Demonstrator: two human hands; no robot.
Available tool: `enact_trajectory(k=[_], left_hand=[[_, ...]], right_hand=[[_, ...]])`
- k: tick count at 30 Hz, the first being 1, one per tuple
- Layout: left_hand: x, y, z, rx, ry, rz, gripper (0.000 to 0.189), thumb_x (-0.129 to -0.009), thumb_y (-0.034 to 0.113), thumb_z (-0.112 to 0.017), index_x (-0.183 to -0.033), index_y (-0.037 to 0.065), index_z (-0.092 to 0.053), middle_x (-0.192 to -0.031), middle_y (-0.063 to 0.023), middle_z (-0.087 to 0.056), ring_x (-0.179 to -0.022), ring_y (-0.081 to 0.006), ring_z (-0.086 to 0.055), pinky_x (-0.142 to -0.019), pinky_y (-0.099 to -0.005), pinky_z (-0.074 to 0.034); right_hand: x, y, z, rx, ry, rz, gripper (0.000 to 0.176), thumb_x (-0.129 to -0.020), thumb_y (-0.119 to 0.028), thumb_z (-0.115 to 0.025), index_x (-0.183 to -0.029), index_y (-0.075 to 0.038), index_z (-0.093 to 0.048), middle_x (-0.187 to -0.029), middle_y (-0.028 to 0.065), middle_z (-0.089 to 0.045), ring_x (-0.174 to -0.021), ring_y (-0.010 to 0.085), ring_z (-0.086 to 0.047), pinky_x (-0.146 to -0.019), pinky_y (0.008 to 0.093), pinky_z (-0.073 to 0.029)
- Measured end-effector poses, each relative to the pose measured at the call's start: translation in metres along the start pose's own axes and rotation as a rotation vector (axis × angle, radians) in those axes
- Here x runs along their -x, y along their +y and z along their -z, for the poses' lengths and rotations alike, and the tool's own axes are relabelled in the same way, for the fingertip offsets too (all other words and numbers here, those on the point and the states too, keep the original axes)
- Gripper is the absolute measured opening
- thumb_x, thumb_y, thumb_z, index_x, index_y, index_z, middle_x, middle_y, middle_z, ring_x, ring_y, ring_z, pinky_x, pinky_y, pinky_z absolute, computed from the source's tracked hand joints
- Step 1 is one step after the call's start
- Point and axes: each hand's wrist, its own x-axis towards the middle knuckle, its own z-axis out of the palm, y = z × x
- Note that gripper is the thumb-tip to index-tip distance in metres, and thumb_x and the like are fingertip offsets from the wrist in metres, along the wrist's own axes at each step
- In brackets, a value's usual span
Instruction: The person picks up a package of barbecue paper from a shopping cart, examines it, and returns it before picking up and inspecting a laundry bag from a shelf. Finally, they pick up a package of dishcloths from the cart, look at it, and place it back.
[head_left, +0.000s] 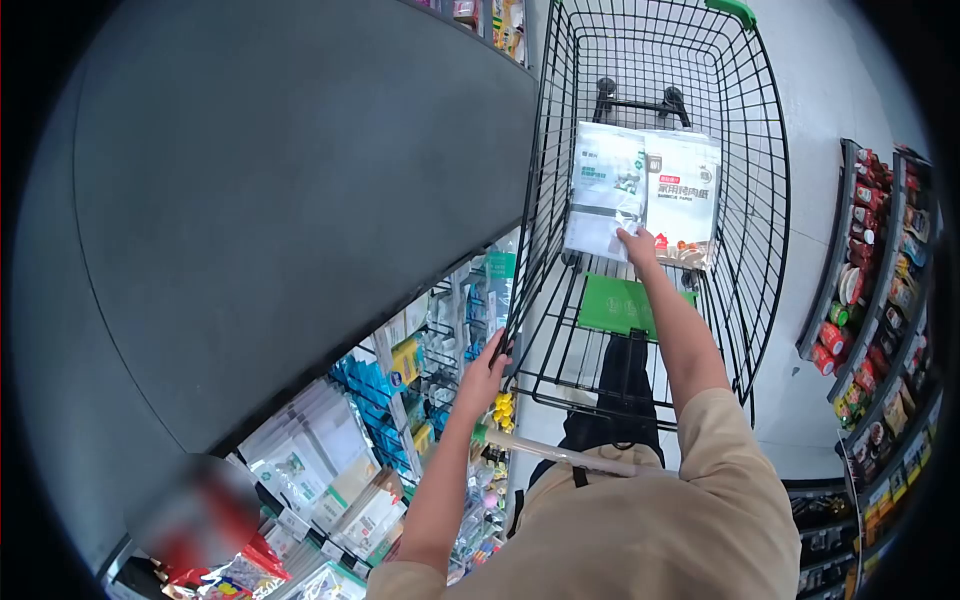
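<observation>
Inside the black wire shopping cart (762, 200), the right hand (637, 247) pinches the lower edge of a flat white packet (603, 185), which sits deep in the basket, touching a second white packet (685, 195) on its right. The left hand (487, 368) has its fingers curled round the cart's left rim, beside shelves of hanging goods (330, 450).

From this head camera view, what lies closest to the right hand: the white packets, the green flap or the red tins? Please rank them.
1. white packets: gripped by the right hand, inside the cart.
2. green flap: at the cart's near end, beside the forearm.
3. red tins: on the right shelf.
</observation>
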Motion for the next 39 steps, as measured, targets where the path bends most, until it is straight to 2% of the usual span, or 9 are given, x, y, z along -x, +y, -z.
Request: enact_trajectory(k=[5, 10, 13, 15, 25, 31, 34, 36, 39], left_hand=[[0.003, 0.000, 0.000, -0.004, 0.038, -0.044, 0.050, -0.098, 0.009, -0.050, -0.147, 0.014, -0.039, -0.117, -0.0158, -0.068, -0.101, -0.0294, -0.069, -0.088, -0.0368, -0.050], [-0.005, -0.027, -0.006, -0.012, 0.075, -0.110, 0.048, -0.096, 0.011, -0.052, -0.144, 0.014, -0.044, -0.110, -0.0172, -0.069, -0.098, -0.0341, -0.068, -0.086, -0.0399, -0.051], [-0.005, -0.028, -0.005, -0.070, 0.106, -0.168, 0.048, -0.096, 0.011, -0.050, -0.144, 0.012, -0.045, -0.109, -0.0113, -0.071, -0.088, -0.0209, -0.070, -0.083, -0.0323, -0.051], [-0.004, -0.024, -0.004, -0.100, 0.104, -0.121, 0.048, -0.095, 0.020, -0.055, -0.142, 0.017, -0.047, -0.106, -0.0205, -0.068, -0.097, -0.0411, -0.064, -0.083, -0.0454, -0.050], [-0.009, -0.041, -0.013, -0.175, 0.433, -0.433, 0.040, -0.090, 0.023, -0.059, -0.127, 0.009, -0.059, -0.123, -0.0191, -0.062, -0.114, -0.0364, -0.057, -0.096, -0.0453, -0.047], [0.014, -0.036, -0.004, 0.205, 0.584, -0.634, 0.035, -0.093, 0.019, -0.057, -0.123, 0.001, -0.060, -0.119, -0.0155, -0.065, -0.109, -0.0322, -0.062, -0.093, -0.0385, -0.048], [0.016, -0.060, 0.010, 1.042, 0.262, -0.717, 0.039, -0.098, 0.030, -0.056, -0.123, 0.001, -0.060, -0.115, -0.0101, -0.067, -0.105, -0.0221, -0.064, -0.090, -0.0339, -0.049], [0.082, -0.051, 0.044, 1.420, 0.007, -0.386, 0.045, -0.100, 0.042, -0.052, -0.123, 0.003, -0.060, -0.112, -0.0046, -0.066, -0.103, -0.0145, -0.062, -0.088, -0.0305, -0.050], [0.140, -0.047, 0.073, 1.576, 0.267, -0.519, 0.053, -0.100, 0.050, -0.048, -0.124, 0.004, -0.058, -0.112, -0.0037, -0.067, -0.103, -0.0138, -0.062, -0.087, -0.0286, -0.050]], right_hand=[[0.031, -0.029, -0.002, -0.370, -0.124, 0.117, 0.035, -0.084, -0.016, -0.072, -0.111, 0.003, -0.061, -0.084, 0.0074, -0.067, -0.059, 0.0100, -0.055, -0.048, 0.0237, -0.037], [0.121, -0.094, 0.020, -0.467, -0.302, 0.096, 0.036, -0.089, -0.002, -0.061, -0.122, 0.005, -0.051, -0.112, 0.0143, -0.064, -0.095, 0.0216, -0.066, -0.082, 0.0322, -0.055], [0.180, -0.118, 0.034, -0.562, -0.372, 0.201, 0.035, -0.088, 0.000, -0.060, -0.122, 0.005, -0.051, -0.111, 0.0132, -0.065, -0.095, 0.0212, -0.067, -0.081, 0.0323, -0.056], [0.228, -0.133, 0.052, -0.533, -0.414, 0.236, 0.037, -0.089, 0.000, -0.061, -0.125, 0.004, -0.051, -0.114, 0.0137, -0.064, -0.102, 0.0218, -0.064, -0.087, 0.0333, -0.053], [0.422, -0.107, 0.081, -0.392, -0.652, 0.361, 0.060, -0.085, -0.009, -0.071, -0.139, -0.005, -0.046, -0.125, 0.0078, -0.061, -0.111, 0.0203, -0.060, -0.098, 0.0359, -0.047], [0.468, -0.072, 0.042, -0.243, -0.606, 0.447, 0.054, -0.083, -0.009, -0.073, -0.133, -0.005, -0.052, -0.122, 0.0040, -0.062, -0.106, 0.0145, -0.060, -0.094, 0.0319, -0.046], [0.483, -0.080, 0.018, -0.062, -0.749, 0.406, 0.042, -0.088, -0.006, -0.069, -0.129, -0.005, -0.056, -0.115, 0.0020, -0.066, -0.101, 0.0112, -0.060, -0.090, 0.0290, -0.046], [0.497, -0.089, -0.001, 0.040, -0.804, 0.416, 0.040, -0.089, -0.007, -0.068, -0.128, -0.005, -0.057, -0.113, 0.0019, -0.066, -0.099, 0.0107, -0.060, -0.089, 0.0287, -0.046], [0.511, -0.100, -0.028, 0.232, -0.882, 0.418, 0.037, -0.092, -0.010, -0.067, -0.127, -0.004, -0.058, -0.113, 0.0022, -0.067, -0.098, 0.0100, -0.060, -0.088, 0.0283, -0.047]])
